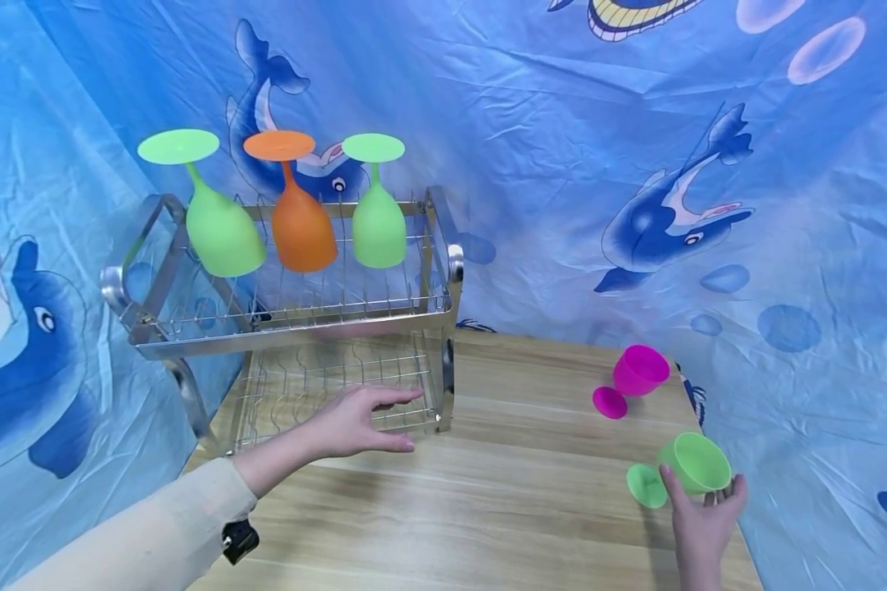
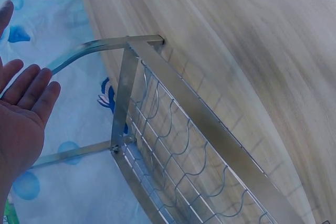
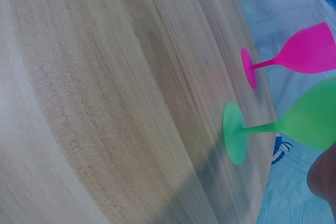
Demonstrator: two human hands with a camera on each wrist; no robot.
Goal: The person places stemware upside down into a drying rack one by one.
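Observation:
At the table's right side, my right hand holds the bowl of a green wine glass, thumb on the near left and fingers curled round the far right. In the right wrist view the glass is upright, its foot at the tabletop. Just beyond it stands a pink wine glass. My left hand holds nothing; its thumb and fingers are spread apart before the lower tier of a metal dish rack. Upside down on the upper tier are a green glass, an orange glass and another green glass.
A wood-grain table carries the rack on its left and the upright glasses on its right. Blue dolphin-print cloth hangs behind and at both sides. The rack's metal frame stands beside my left hand in the left wrist view.

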